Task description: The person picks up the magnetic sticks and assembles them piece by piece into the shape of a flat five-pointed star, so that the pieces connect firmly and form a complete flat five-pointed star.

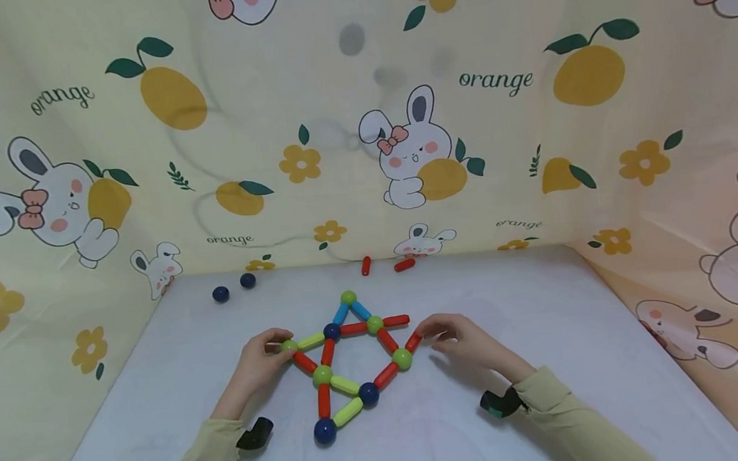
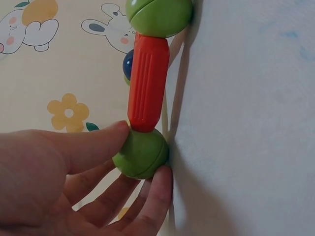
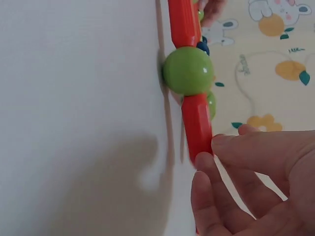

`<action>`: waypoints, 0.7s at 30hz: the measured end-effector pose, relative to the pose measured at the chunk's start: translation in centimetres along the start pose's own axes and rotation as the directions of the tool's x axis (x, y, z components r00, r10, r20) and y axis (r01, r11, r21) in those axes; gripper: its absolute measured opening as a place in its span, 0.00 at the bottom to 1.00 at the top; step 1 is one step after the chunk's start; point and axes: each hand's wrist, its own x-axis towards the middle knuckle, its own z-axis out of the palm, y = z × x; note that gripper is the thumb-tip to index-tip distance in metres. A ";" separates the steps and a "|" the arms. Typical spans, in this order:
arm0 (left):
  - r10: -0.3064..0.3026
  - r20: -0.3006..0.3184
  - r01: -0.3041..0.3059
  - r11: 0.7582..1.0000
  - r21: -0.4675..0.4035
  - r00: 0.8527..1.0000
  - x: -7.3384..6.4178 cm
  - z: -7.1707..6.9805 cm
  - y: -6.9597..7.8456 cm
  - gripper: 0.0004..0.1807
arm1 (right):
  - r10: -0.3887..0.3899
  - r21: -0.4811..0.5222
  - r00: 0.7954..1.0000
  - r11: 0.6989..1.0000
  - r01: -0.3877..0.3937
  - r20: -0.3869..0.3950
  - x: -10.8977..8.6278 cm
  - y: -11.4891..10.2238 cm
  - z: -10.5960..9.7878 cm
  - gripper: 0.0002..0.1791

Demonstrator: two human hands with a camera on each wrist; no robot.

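Note:
A flat frame of red, blue and yellow-green rods joined by green and dark blue balls lies on the table. At its left corner my left hand (image 1: 256, 363) pinches a green ball (image 2: 141, 156) between thumb and fingers. A red rod (image 2: 148, 81) runs from that ball to another green ball (image 2: 160, 14). On the other side, my right hand (image 1: 466, 339) pinches the free end of a red rod (image 3: 197, 123), whose other end meets a green ball (image 3: 188, 71). Just above this hand, another red rod (image 1: 397, 321) sticks out from the frame.
Two loose dark blue balls (image 1: 220, 294) lie at the back left of the white table (image 1: 515, 292). Two loose red rods, one upright in view (image 1: 366, 266) and one slanted (image 1: 404, 264), lie near the back edge. A patterned cloth (image 1: 336, 133) rises behind and at both sides.

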 end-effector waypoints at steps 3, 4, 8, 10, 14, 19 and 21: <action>-0.004 0.004 0.004 1.000 -0.001 1.000 0.0 0.1 -0.1 0.16 | 0.022 0.010 1.000 1.000 -0.022 0.015 0.0 0.1 0.4 0.19; -0.006 0.005 0.006 1.000 -0.002 1.000 0.0 0.1 0.0 0.16 | 0.034 0.007 0.999 0.999 -0.034 0.014 0.0 0.2 0.5 0.19; -0.005 0.013 0.006 1.000 -0.003 1.000 -0.1 0.1 0.0 0.16 | 0.061 0.007 0.998 0.998 -0.061 0.006 -0.2 0.0 0.8 0.17; -0.009 0.018 0.009 1.000 -0.004 1.000 0.0 0.0 0.0 0.16 | 0.069 0.017 0.998 0.997 -0.069 0.002 -0.3 -0.2 0.9 0.15; -0.014 0.041 0.014 1.000 -0.016 0.999 0.3 -0.7 0.1 0.17 | 0.114 0.097 0.992 0.988 -0.119 0.053 -0.6 -0.9 1.1 0.12; -0.019 0.068 0.021 0.999 -0.041 0.998 0.6 -1.5 0.2 0.16 | 0.206 0.209 0.961 0.947 -0.243 0.183 -0.8 -1.4 1.8 0.12; -0.021 0.078 0.025 0.999 -0.043 0.997 0.7 -1.6 0.2 0.16 | 0.223 0.234 0.951 0.933 -0.272 0.215 -0.8 -1.4 2.1 0.13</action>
